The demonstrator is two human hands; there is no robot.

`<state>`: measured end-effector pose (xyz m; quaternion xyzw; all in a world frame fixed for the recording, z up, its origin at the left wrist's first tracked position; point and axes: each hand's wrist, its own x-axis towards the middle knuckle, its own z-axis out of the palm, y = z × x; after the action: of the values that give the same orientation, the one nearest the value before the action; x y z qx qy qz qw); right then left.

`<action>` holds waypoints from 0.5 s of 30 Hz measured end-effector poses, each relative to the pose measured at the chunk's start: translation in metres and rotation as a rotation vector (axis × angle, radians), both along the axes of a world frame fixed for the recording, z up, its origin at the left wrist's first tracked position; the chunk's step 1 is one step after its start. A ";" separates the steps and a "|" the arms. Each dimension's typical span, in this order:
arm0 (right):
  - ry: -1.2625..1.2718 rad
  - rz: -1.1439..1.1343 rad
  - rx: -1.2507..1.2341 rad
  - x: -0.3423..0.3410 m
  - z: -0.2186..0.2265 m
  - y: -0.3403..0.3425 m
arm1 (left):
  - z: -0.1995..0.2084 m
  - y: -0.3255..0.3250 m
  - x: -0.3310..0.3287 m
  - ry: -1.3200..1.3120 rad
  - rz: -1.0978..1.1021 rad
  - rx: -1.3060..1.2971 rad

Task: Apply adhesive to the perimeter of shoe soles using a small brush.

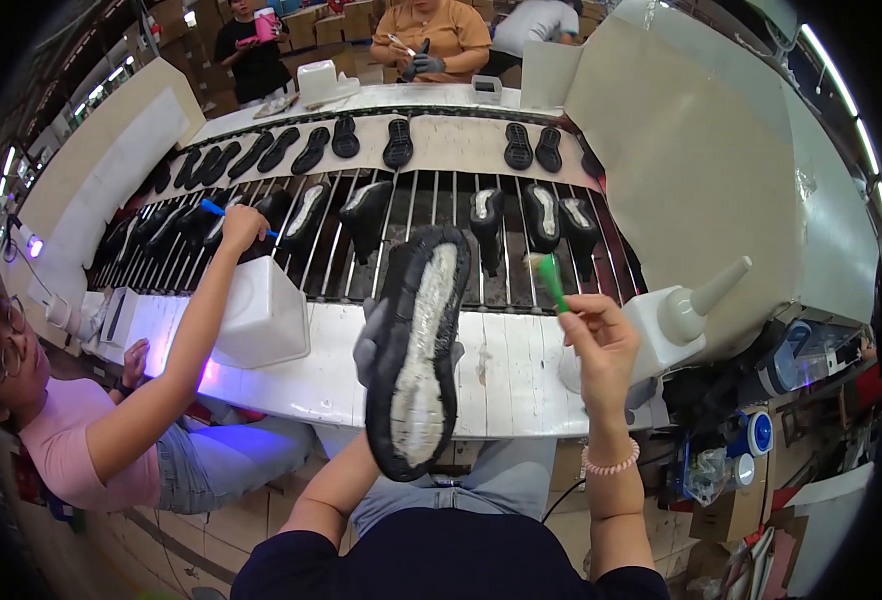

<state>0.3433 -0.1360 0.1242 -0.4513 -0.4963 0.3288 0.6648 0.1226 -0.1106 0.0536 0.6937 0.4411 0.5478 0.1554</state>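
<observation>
In front of me I hold up a black shoe upper [391, 340], its underside toward me with a whitish, glossy strip down the middle. My left hand [366, 348], in a grey glove, grips it from behind; the shoe hides most of the fingers. To the right of the shoe, my right hand [603, 345] pinches a small brush with a green handle [550, 282]. Its pale bristles point up and left, apart from the shoe. A white squeeze bottle with a long spout [677, 318] stands beside my right hand on the white worktable [506, 375].
Beyond the table, black shoe uppers [541, 215] rest on a rack of metal rods [431, 200]. Black soles [398, 143] lie on a beige belt [461, 140] behind. A co-worker [91, 440] at left reaches across with a blue brush, near a white container [261, 315]. A large beige housing [691, 150] bounds the right.
</observation>
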 end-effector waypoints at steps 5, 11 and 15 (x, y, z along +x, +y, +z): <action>-0.249 -0.026 0.030 -0.012 -0.002 0.017 | -0.048 0.041 0.003 -0.090 0.012 0.773; -0.311 0.013 -0.031 -0.008 -0.007 0.030 | -0.046 0.031 -0.015 0.102 -0.141 0.785; -0.340 0.142 -0.024 -0.004 0.001 0.028 | -0.056 0.035 -0.015 0.009 -0.142 0.757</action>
<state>0.3395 -0.1081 0.1247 -0.4721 -0.6281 0.2997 0.5411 0.1080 -0.0754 -0.0023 0.7332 0.1593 0.6568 -0.0761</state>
